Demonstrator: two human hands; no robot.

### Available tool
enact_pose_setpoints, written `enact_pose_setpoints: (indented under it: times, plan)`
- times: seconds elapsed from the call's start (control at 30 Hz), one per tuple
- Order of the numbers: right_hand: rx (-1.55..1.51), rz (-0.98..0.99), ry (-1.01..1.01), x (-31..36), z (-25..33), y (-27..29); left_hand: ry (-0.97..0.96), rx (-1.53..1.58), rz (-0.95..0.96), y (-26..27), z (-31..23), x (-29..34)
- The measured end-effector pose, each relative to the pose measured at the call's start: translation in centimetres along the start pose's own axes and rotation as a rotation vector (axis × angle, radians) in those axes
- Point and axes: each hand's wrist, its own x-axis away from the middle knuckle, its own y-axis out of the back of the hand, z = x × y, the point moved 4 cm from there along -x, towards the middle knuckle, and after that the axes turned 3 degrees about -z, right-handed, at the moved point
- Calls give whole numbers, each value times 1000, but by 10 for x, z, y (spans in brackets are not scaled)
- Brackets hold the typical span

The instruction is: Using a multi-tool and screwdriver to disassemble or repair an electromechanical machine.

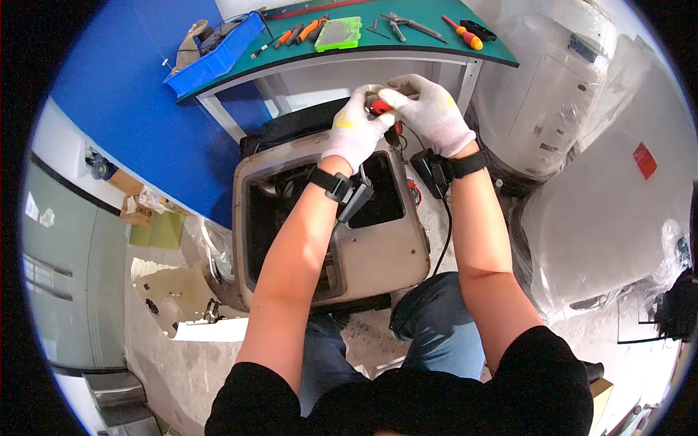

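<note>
Both my hands wear white gloves and meet in front of the green workbench, above a beige machine body with large dark openings. A small red and black piece sits between them; my fingers cover most of it, so its kind is unclear. My left hand closes on it from the left, fingertips curled. From the right, my right hand pinches the same piece. Just below hangs a dark red part, close to thin cables. Each wrist carries a black strap with a small black device attached.
On the green bench lie orange-handled pliers, a bright green parts box, grey pliers and a red-and-yellow screwdriver. A blue bin overhangs its left end. Plastic-wrapped white machines crowd the right; a beige panel lies at left.
</note>
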Motion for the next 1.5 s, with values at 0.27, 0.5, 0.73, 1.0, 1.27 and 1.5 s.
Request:
enact_pose_setpoints:
  times: [0.27, 0.5, 0.73, 1.0, 1.27, 1.5]
  plan:
    - [186, 23, 262, 0, 3, -12, -91, -260, -30, -15, 2, -7]
    - [-37, 181, 479, -9, -7, -9, 65, -130, 265, -18, 10, -8]
    - [339, -76, 359, -6, -20, -7, -225, -518, -70, -38, 16, -7]
    - [351, -20, 299, -7, -20, -28, -145, -468, 192, -58, 94, -44]
    - [452, -9, 356, -6, -16, -37, -424, -834, 485, -40, 58, -33]
    - [258, -20, 432, -9, -27, -29, 62, -230, 372, -18, 31, -15]
